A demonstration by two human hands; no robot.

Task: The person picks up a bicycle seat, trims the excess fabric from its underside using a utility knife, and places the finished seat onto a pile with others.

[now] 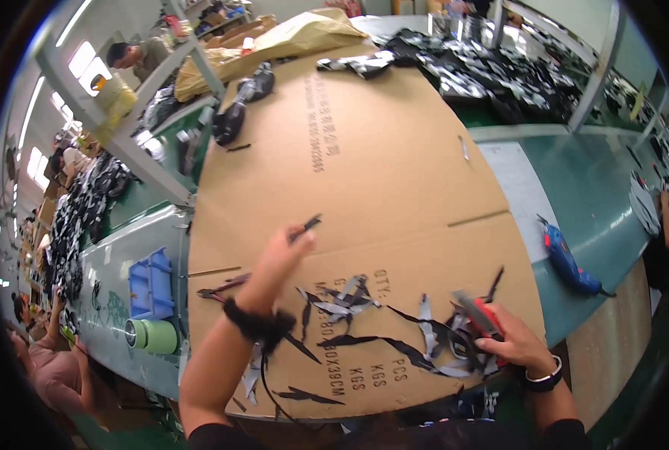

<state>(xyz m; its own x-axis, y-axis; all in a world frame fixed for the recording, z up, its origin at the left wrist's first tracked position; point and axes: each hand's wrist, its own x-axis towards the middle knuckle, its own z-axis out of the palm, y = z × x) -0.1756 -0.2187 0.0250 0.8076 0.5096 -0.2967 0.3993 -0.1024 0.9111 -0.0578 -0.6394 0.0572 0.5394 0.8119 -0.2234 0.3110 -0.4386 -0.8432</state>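
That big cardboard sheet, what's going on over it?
A person is working over the cardboard sheet with bare hands. The left hand holds a small dark piece above it, while the right hand grips a red and grey tool by a heap of scraps. Black and grey strips lie loose on the cardboard, and a blue tool lies off its right side.

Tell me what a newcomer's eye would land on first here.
Probably the big brown cardboard sheet filling the middle of the view. Next, at its lower right, the red-and-grey tool in the right hand, beside black-and-grey scraps, while the left hand holds a small dark piece mid-sheet. A blue tool lies on the green table at right.
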